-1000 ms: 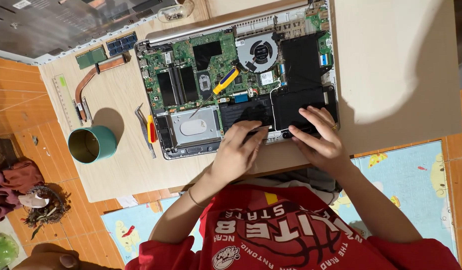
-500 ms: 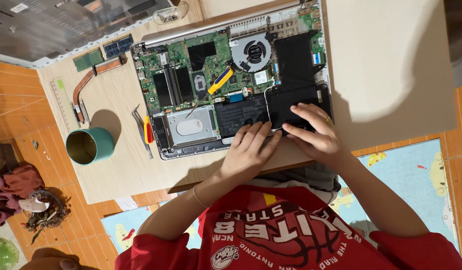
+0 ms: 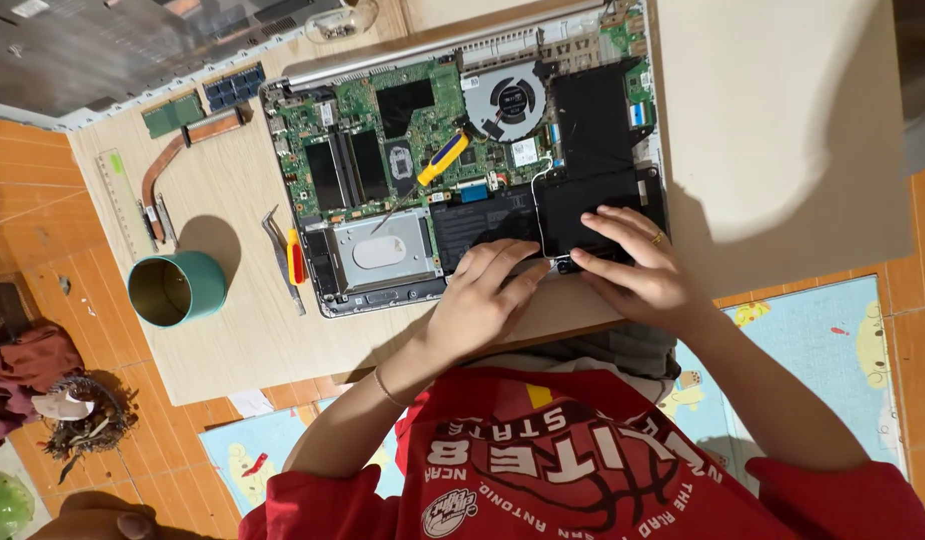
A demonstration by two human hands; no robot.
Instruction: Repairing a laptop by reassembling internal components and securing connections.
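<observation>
An opened laptop (image 3: 382, 270) lies bottom-up on a wooden table (image 3: 232, 350), with its green motherboard, fan and silver drive exposed. A black battery (image 3: 592, 195) sits in the laptop's near right part. My left hand (image 3: 482, 295) has its fingers laid over the battery's near edge, left of centre. My right hand (image 3: 632, 265), a ring on one finger, spreads its fingers on top of the battery's right section and grips its near edge. A screwdriver with a yellow and blue handle (image 3: 444, 160) rests on the motherboard.
A teal cup (image 3: 177, 290) stands left of the laptop, beside tweezers with a red part (image 3: 292, 258). A copper heat pipe (image 3: 182, 150), two memory sticks (image 3: 232, 88), a ruler (image 3: 117, 200) and the grey bottom cover (image 3: 132, 50) lie at the far left. A play mat (image 3: 822, 340) covers the floor.
Both hands stay at the battery's near edge; their fingers have shifted slightly along it. The view has drifted a little.
</observation>
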